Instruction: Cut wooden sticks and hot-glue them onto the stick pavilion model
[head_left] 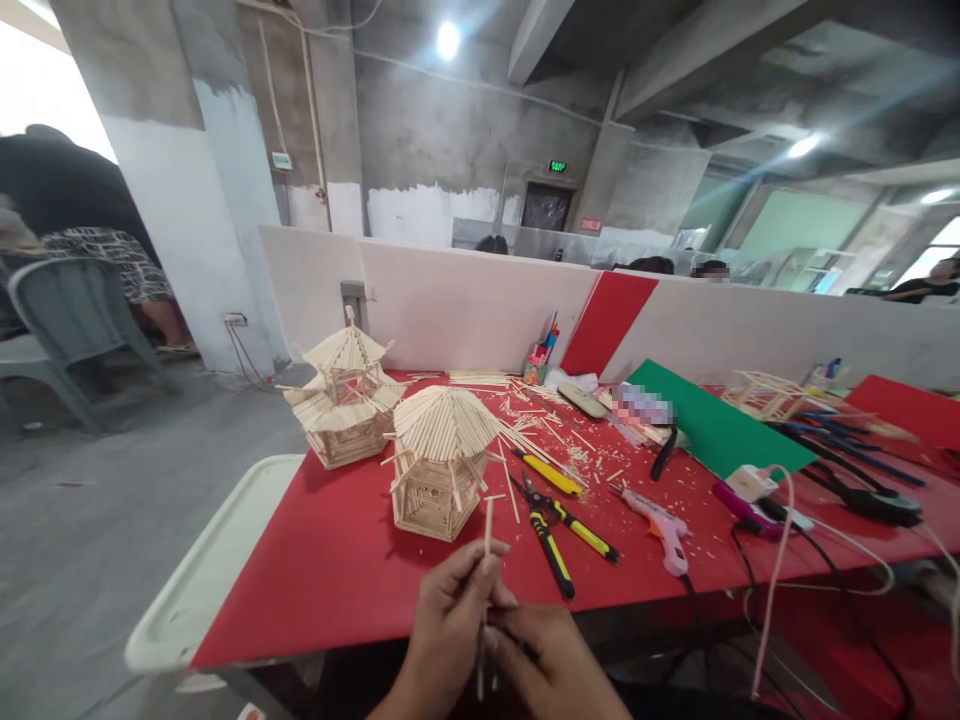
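Wooden sticks (488, 525) stand upright between my two hands, close to the table's front edge. My left hand (454, 610) pinches them near the upper part, below a short crosspiece at the top. Lower down, my right hand (536, 645) has its fingers closed round their lower ends. Just beyond my hands sits a small stick pavilion (442, 465) with a pointed roof. Behind it to the left is a two-tiered stick pavilion (345, 395). Pliers (551, 545) with black and yellow handles lie right of my hands, beside a yellow utility knife (553, 474).
On the red table (337, 570) are a pink glue gun (660, 525), scattered stick pieces (555, 435), a green board (705, 420), a pen holder (537, 365) and a power bank with cables (750, 505). A white partition (465, 310) runs behind. Other people are farther off.
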